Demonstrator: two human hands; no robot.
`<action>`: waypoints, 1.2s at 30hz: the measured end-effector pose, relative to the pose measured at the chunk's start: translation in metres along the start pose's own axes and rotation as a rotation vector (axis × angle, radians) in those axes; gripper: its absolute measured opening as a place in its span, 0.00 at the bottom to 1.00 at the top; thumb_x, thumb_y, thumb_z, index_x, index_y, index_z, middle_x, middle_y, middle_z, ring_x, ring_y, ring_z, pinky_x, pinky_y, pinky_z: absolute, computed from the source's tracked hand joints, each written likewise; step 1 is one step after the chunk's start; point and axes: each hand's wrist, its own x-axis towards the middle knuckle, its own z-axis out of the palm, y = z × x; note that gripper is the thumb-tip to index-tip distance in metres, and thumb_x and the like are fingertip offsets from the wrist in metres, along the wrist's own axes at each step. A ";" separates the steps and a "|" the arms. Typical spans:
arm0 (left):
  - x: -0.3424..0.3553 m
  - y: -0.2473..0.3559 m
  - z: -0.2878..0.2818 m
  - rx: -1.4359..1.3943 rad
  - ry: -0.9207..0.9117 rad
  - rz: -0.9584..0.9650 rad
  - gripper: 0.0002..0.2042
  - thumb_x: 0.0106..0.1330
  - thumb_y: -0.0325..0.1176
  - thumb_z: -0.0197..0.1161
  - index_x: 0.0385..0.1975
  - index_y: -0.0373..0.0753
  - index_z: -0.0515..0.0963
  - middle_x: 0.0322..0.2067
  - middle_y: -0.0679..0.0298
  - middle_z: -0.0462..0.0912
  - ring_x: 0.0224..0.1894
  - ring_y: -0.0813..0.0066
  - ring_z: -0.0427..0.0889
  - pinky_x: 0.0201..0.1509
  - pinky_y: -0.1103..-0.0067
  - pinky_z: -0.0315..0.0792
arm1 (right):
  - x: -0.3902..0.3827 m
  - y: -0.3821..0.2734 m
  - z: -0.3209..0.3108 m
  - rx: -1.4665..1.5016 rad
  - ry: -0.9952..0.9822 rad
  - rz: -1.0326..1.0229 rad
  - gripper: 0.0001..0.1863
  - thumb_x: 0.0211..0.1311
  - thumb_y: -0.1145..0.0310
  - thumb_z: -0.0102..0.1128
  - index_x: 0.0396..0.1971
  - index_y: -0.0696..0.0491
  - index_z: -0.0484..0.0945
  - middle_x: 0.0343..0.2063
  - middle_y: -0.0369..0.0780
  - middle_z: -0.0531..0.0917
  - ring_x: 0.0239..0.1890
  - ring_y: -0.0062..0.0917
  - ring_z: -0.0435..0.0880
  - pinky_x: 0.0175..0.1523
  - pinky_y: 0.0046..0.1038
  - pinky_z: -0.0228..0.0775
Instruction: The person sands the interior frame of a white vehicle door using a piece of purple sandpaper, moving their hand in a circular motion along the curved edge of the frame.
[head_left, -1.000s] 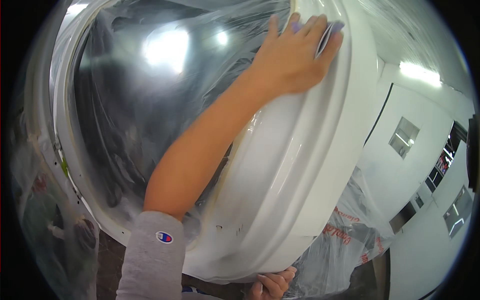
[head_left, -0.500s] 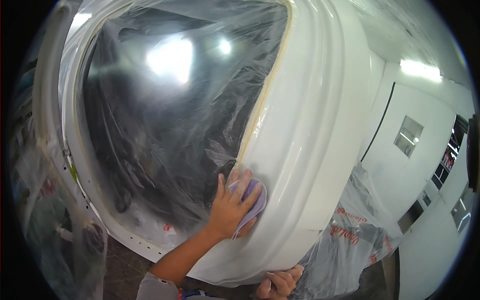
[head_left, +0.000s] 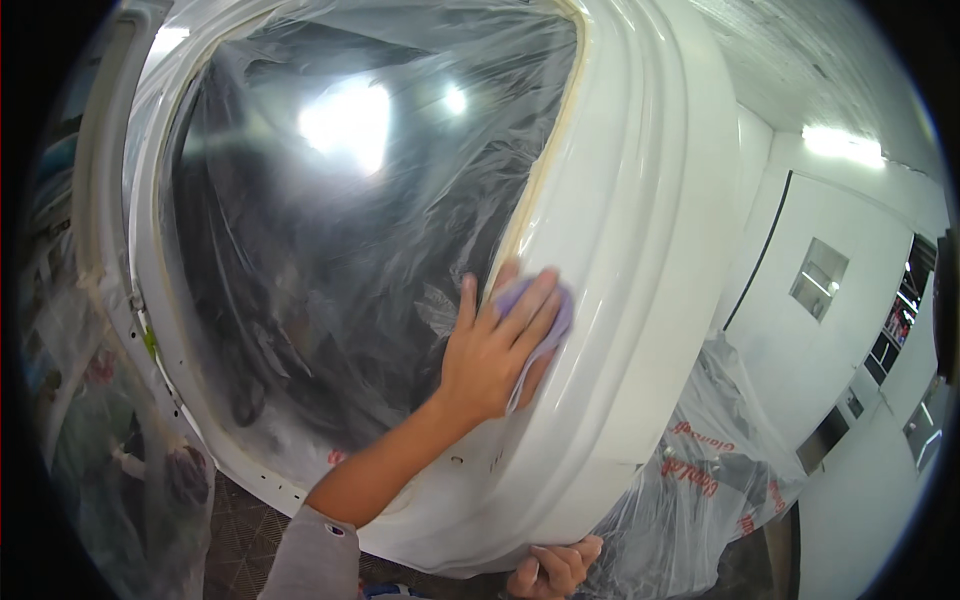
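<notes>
Against the white vehicle body panel (head_left: 610,250), my left hand (head_left: 490,355) presses a thin purple sanding disc (head_left: 563,300). Its fingers lie over the disc, and the thumb is partly behind it. The hand is just right of the opening covered with clear plastic film (head_left: 330,240), beside the pale yellow tape edge (head_left: 545,165). Low in the view, my right hand (head_left: 555,568) has its fingers curled at the panel's bottom edge. Part of that hand is cut off by the picture's lower rim.
Clear plastic sheeting with red print (head_left: 680,480) hangs at the lower right. Further right is a white door (head_left: 800,260) with a small window. On the left stands an open door frame (head_left: 100,200), with more plastic (head_left: 130,440) draped below it. Dark patterned floor (head_left: 245,540) shows underneath.
My left hand has slid the sanding disc up and to the right along the panel. My right hand has stayed at the bottom edge.
</notes>
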 end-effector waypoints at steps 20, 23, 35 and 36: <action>0.110 -0.015 -0.003 -0.134 0.137 0.035 0.25 0.70 0.39 0.54 0.64 0.34 0.69 0.72 0.57 0.59 0.74 0.39 0.51 0.72 0.39 0.38 | -0.007 0.005 -0.006 0.027 -0.067 -0.010 0.05 0.46 0.65 0.57 0.21 0.48 0.77 0.19 0.31 0.74 0.27 0.28 0.68 0.39 0.34 0.57; 0.036 0.016 -0.001 -0.189 -0.041 -0.072 0.26 0.70 0.42 0.54 0.64 0.36 0.68 0.71 0.52 0.58 0.72 0.35 0.52 0.71 0.41 0.44 | -0.012 0.012 -0.006 0.016 -0.056 0.032 0.05 0.42 0.64 0.60 0.20 0.46 0.81 0.19 0.27 0.75 0.31 0.25 0.68 0.41 0.32 0.58; -0.192 0.092 -0.081 -1.255 -0.117 -0.864 0.29 0.74 0.47 0.46 0.63 0.26 0.64 0.65 0.44 0.65 0.64 0.56 0.69 0.65 0.70 0.65 | -0.026 -0.006 -0.024 0.175 -0.171 0.092 0.06 0.55 0.68 0.55 0.29 0.54 0.76 0.22 0.37 0.78 0.33 0.30 0.75 0.43 0.34 0.63; -0.197 0.095 -0.088 -1.274 -0.117 -0.871 0.29 0.74 0.47 0.46 0.63 0.26 0.64 0.65 0.44 0.65 0.64 0.56 0.69 0.65 0.70 0.65 | -0.032 -0.018 -0.026 0.158 -0.183 0.093 0.06 0.55 0.68 0.55 0.29 0.54 0.76 0.22 0.37 0.78 0.33 0.30 0.75 0.43 0.34 0.63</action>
